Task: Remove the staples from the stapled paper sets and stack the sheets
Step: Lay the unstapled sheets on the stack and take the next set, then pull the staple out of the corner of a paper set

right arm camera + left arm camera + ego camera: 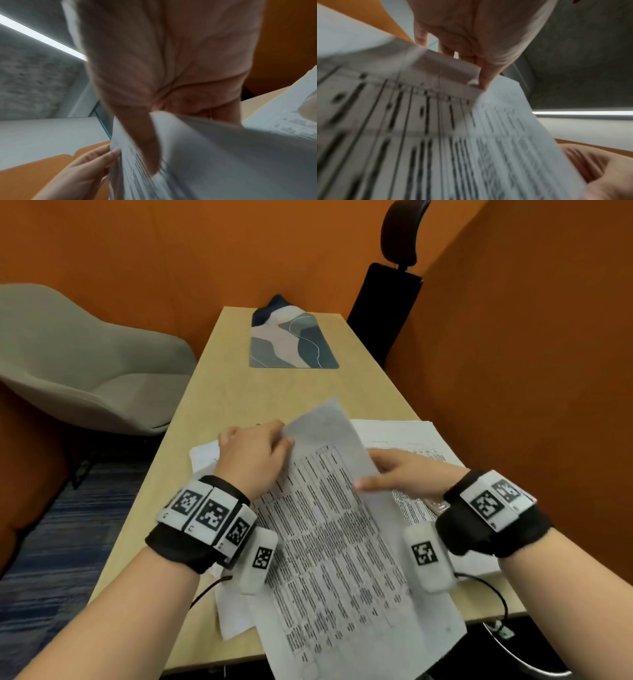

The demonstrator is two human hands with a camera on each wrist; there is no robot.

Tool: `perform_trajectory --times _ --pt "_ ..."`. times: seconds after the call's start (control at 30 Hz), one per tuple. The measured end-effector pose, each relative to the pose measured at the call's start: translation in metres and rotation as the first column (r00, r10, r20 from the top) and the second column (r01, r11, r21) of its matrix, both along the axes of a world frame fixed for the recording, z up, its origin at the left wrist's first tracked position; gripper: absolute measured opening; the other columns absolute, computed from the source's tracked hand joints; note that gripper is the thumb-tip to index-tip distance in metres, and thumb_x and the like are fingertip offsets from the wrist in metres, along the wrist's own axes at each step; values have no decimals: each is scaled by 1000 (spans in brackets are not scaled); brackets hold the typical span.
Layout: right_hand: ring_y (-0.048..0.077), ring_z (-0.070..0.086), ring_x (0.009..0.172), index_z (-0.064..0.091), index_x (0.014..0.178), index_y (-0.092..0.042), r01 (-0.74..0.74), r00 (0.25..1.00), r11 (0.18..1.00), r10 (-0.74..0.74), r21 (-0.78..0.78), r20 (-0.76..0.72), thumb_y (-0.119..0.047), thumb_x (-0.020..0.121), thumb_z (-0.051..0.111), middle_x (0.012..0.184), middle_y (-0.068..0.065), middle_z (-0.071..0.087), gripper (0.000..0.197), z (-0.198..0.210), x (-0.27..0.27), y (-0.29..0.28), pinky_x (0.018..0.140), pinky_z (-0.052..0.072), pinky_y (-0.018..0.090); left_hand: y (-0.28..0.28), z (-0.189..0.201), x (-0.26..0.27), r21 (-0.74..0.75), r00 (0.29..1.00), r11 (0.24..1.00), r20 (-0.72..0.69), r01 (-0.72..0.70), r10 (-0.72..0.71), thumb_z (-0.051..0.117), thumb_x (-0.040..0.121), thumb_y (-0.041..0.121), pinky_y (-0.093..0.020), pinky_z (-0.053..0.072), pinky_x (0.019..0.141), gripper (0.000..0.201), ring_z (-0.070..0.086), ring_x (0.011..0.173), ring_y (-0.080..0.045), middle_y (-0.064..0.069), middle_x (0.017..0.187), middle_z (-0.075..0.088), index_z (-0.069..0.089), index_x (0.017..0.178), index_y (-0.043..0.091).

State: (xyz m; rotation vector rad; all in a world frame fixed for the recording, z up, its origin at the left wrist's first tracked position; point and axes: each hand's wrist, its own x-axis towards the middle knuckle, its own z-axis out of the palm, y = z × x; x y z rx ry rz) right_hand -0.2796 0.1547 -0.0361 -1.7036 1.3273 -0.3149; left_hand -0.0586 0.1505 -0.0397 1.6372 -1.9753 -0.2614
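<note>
While the head view shows a printed sheet raised between both hands above papers on the table, only the left wrist view shows its top corner pinched by the left hand. Its right edge is gripped by the right hand. Dense table text is seen, blurred.

A light wooden table runs away between orange walls; at its far end lies a mat patterned in blue, grey and pale pink; a grey shell chair stands to the left; a black high-backed chair stands at the far right corner; blue carpet covers the floor.
</note>
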Motion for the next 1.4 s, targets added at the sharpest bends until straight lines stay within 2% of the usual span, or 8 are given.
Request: perform_trajectory --times 0.07,0.17,0.33,0.43,0.53,0.63,1.07,1.4 --pt "14 67 96 62 106 -21 -24 999 997 26 -67 29 -16 84 66 109 0 69 23 1 0 10 91 51 38 -4 7 2 -76 989 993 -126 -91 81 44 96 30 -46 12 107 15 50 100 -25 1 94 62 56 93 22" --pt "10 70 76 62 97 -16 177 969 971 -144 -160 200 -1 89 56 95 1 70 18 17 -11 11 72 58 27 -13 2 7 -73 913 964 -348 -254 215 61 85 39 -59 -2 109 69 18 139 -27 -4 150 27 26 143 27" --pt "14 69 88 59 105 -15 436 793 899 -363 -39 490 0 93 46 110 5 67 23 27 -48 -5 75 58 29 -5 -30 -7 440 463 894 -812 84 356 73 77 29 -42 40 98 96 50 115 -24 -11 144 38 10 148 16" --pt "18 64 92 59 111 -10 516 813 852 -453 -91 367 -3 97 41 120 11 62 24 16 -56 -16 81 52 29 -4 -53 -26 504 596 842 -742 194 307 60 88 10 -37 50 84 40 62 92 -21 -9 118 62 50 126 11" --pt "24 55 105 55 126 -7 314 910 918 -364 -242 -198 -4 95 39 124 8 56 35 -4 -64 -26 85 44 27 -10 -65 -40 475 734 874 -630 106 253 52 92 6 -41 49 92 37 62 101 -25 -9 119 62 51 128 7" --pt "21 55 93 53 129 -14 86 796 988 -144 -126 -588 -14 92 50 109 4 58 37 -29 -71 -23 77 40 22 -18 -72 -42 466 779 885 -560 12 284 50 93 7 -44 49 93 39 61 103 -29 -10 120 61 48 132 10" --pt "37 54 106 32 142 -23 552 569 568 -792 -611 -222 -2 91 43 122 22 54 57 8 -134 -7 84 43 33 -24 -87 -104 541 699 829 -648 144 302 45 90 3 -50 48 93 31 61 102 -34 -12 115 64 55 119 9" --pt "27 50 120 40 139 -24 271 775 911 -399 -312 -491 -1 92 44 138 8 49 53 -13 -86 -19 89 40 25 12 -66 -152 673 868 719 -449 172 212 47 89 6 -37 32 109 72 34 131 -34 -20 147 26 5 148 6"
